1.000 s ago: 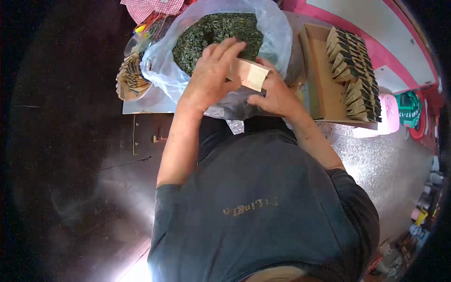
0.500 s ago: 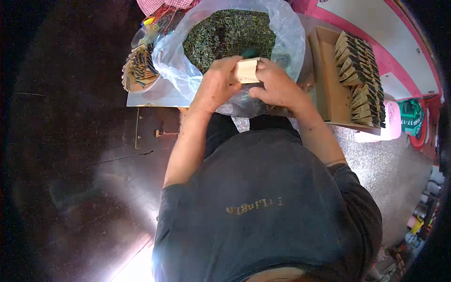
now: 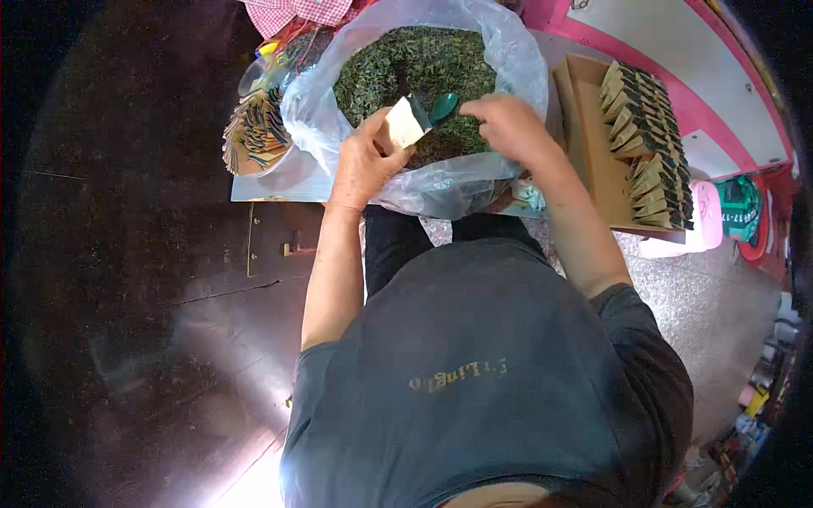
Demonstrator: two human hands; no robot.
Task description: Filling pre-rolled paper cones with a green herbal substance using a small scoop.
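My left hand (image 3: 365,159) grips a small cream paper packet (image 3: 404,126), tilted over a big translucent plastic bag (image 3: 517,59) of dried dark-green leaves (image 3: 377,68). A green plastic spoon (image 3: 444,108) shows just right of the packet; part of it is hidden. My right hand (image 3: 508,127), fingers apart and index outstretched, is just right of the spoon with nothing visible in it.
A cardboard box (image 3: 584,169) holds rows of folded paper packets (image 3: 639,102) at the right. A fanned bundle of packets (image 3: 252,127) sits left of the bag, with checked cloth (image 3: 288,13) behind. Pink containers (image 3: 703,212) stand beyond the box.
My right hand has left the paper packet and moved right. My left hand has tilted the packet and shifted it slightly left. More of the spoon now shows.
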